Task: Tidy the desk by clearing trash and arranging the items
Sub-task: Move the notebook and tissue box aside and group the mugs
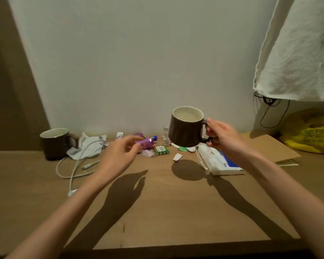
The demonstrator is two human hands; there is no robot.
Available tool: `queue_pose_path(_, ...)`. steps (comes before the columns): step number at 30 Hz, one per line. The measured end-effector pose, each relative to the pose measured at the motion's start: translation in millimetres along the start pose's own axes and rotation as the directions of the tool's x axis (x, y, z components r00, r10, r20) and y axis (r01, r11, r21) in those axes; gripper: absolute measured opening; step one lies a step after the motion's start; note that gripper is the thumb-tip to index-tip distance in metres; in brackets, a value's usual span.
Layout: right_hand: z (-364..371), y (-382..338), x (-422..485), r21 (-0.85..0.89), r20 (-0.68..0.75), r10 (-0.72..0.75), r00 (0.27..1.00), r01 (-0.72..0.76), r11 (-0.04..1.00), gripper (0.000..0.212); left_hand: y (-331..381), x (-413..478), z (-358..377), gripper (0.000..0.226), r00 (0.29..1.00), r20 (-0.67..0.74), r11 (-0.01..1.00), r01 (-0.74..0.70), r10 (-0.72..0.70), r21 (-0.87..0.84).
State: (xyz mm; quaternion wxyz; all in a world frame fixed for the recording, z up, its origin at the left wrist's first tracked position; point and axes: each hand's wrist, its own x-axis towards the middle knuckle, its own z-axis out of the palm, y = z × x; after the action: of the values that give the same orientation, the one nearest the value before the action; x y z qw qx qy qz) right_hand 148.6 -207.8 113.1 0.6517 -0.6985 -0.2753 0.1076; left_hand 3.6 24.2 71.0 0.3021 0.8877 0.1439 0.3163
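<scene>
My right hand (223,138) grips the handle of a dark brown mug (185,128) with a pale inside, held upright in the air above the wooden desk (157,202). My left hand (118,157) hovers open over the desk, fingers apart, just in front of a purple wrapper (148,143). A second dark mug (54,143) stands at the back left. Crumpled white paper (90,144) and a white cable (73,165) lie beside it. Green batteries (161,150) and small scraps (177,157) lie near the wall.
A white and blue packet (217,161) lies under my right wrist. Flat cardboard (269,146) and a yellow plastic bag (310,135) sit at the right. White cloth (297,53) hangs above them with a black cord (271,116). A small clear bottle (165,137) stands by the wall.
</scene>
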Motion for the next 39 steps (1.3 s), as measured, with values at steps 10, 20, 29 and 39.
queue_pose_path(10,108.7,25.0,6.5,0.141,0.195,0.034,0.98,-0.063,0.988,0.036,-115.0,-23.5,-95.0,0.032,0.883,-0.347,0.949,0.28,-0.315,-0.147)
queue_pose_path(20,172.4,28.3,40.0,0.145,0.273,0.062,0.96,-0.104,0.984,0.036,-205.2,6.9,-113.4,0.09,0.741,-0.383,0.833,0.514,-0.552,-0.206)
queue_pose_path(29,205.8,24.2,72.5,0.078,0.259,0.074,0.963,-0.097,0.992,0.037,-246.7,40.8,-101.8,0.1,0.752,-0.343,0.826,0.496,-0.562,-0.266)
queue_pose_path(39,227.8,21.6,83.9,0.08,0.318,0.039,0.947,-0.068,0.994,0.036,-257.6,60.1,-95.9,0.095,0.677,-0.497,0.813,0.572,-0.542,-0.108)
